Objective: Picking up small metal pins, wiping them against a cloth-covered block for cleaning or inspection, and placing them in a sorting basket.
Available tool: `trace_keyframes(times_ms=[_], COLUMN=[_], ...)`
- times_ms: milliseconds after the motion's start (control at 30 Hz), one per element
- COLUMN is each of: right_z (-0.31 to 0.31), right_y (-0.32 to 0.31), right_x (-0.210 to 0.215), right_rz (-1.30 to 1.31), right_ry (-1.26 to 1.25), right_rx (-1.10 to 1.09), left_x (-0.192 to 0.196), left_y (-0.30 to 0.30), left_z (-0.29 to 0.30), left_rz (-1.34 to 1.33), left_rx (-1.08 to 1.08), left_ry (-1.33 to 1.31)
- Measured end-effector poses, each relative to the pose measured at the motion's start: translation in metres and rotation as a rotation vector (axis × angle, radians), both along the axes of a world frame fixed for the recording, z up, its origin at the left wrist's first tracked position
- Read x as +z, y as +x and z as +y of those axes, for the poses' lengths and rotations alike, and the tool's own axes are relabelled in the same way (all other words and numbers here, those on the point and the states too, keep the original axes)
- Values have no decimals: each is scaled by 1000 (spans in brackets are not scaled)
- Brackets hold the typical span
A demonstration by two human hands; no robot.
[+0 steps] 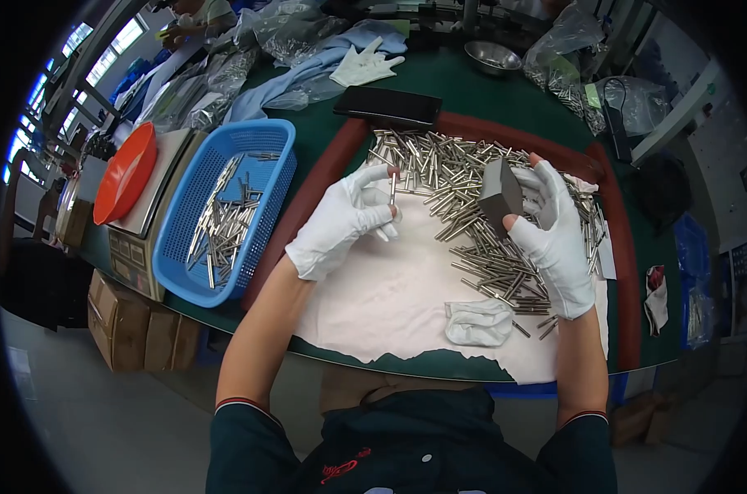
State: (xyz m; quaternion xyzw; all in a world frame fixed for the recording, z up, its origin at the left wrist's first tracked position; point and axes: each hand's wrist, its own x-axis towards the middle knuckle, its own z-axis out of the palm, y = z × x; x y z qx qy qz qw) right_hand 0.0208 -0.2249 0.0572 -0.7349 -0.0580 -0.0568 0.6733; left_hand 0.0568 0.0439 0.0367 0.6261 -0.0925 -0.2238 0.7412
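Green and curved along its near edge, the counter [472, 90] carries a white cloth [390, 288] spread in front of the person, and that cloth serves as the landmark for everything else. On the far half of the cloth lies a wide heap of short metal pins [464, 177], spilling down its right side. The left hand [340, 218], in a white glove, hovers over the cloth's left part with its fingers closed around a single metal pin [392, 188], held nearly upright between thumb and fingertips. The right hand [555, 239], also gloved, is above the cloth's right part, over the heap, and grips a grey rectangular block [500, 194] between thumb and fingers, one face tilted toward the pin. A crumpled white glove [479, 322] rests near the cloth's front edge. Left of the cloth sits a blue plastic basket [225, 210] with more pins inside, and beyond it an orange bowl [125, 173] on a scale. Behind the cloth lie a dark flat phone [387, 107] and a steel bowl [492, 57].
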Motion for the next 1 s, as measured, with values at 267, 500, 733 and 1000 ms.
trace_keyframes(times_ms=[267, 500, 733, 1000], right_z=[35, 46, 48, 53], right_y=[-5, -11, -14, -18], right_x=[13, -23, -31, -30], right_rz=[-158, -186, -202, -178], right_ry=[-115, -334, -333, -316], right_rx=[0, -53, -39, 22], left_x=[-7, -18, -4, -18], left_y=[-15, -22, -34, -40], left_z=[-9, -7, -18, -27], left_rz=[-5, 58, 52, -79], left_rx=[142, 106, 83, 154], left_ry=[-104, -176, -69, 31])
